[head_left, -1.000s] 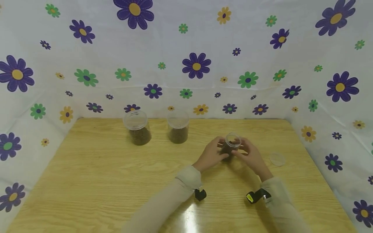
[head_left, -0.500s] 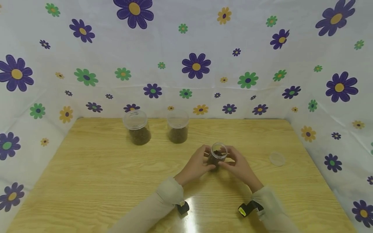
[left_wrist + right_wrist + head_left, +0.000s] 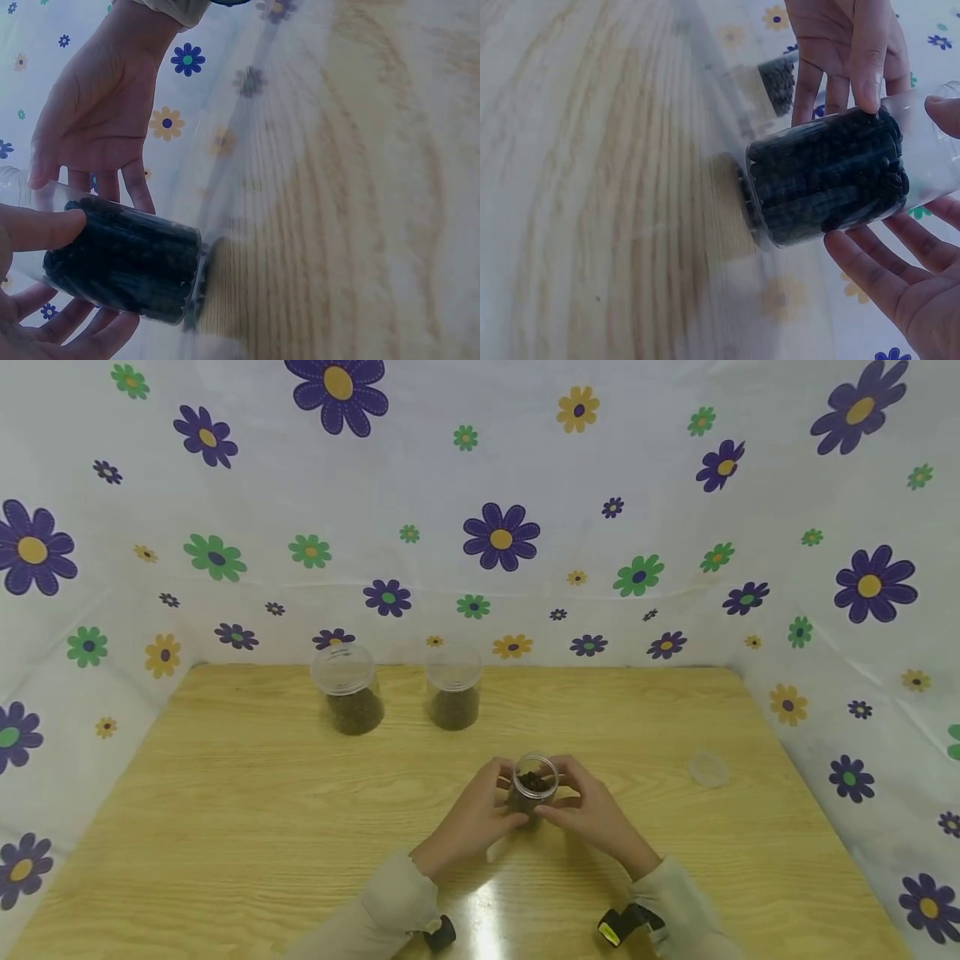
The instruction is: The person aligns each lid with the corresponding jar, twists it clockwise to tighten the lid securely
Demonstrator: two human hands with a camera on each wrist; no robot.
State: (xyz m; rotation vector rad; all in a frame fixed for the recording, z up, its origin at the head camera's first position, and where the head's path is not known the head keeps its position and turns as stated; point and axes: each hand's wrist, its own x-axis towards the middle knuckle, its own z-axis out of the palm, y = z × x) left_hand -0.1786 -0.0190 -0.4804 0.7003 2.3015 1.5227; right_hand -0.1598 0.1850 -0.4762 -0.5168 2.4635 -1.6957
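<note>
A clear open-topped jar [image 3: 534, 792], partly filled with dark beans, stands upright between my two hands near the middle of the table. My left hand [image 3: 474, 814] grips its left side, with the thumb at the front and fingers behind. From the other side my right hand [image 3: 592, 817] holds it the same way. The left wrist view shows the left thumb [image 3: 45, 228] on the wall of the jar [image 3: 124, 259]. Seen from the right wrist, the beans fill much of the jar [image 3: 829, 176], and its base is right at the tabletop.
Two larger clear jars with dark contents, a left one [image 3: 354, 710] and a right one [image 3: 453, 706], stand at the back left of the wooden table [image 3: 225, 827]. A clear round lid [image 3: 708, 769] lies at the right. Flowered cloth [image 3: 420, 468] borders the back and sides.
Both hands have carried the open jar left and toward the person, from right of centre to near the middle. The jar's tilt has lessened. The lid and larger jars have stayed put.
</note>
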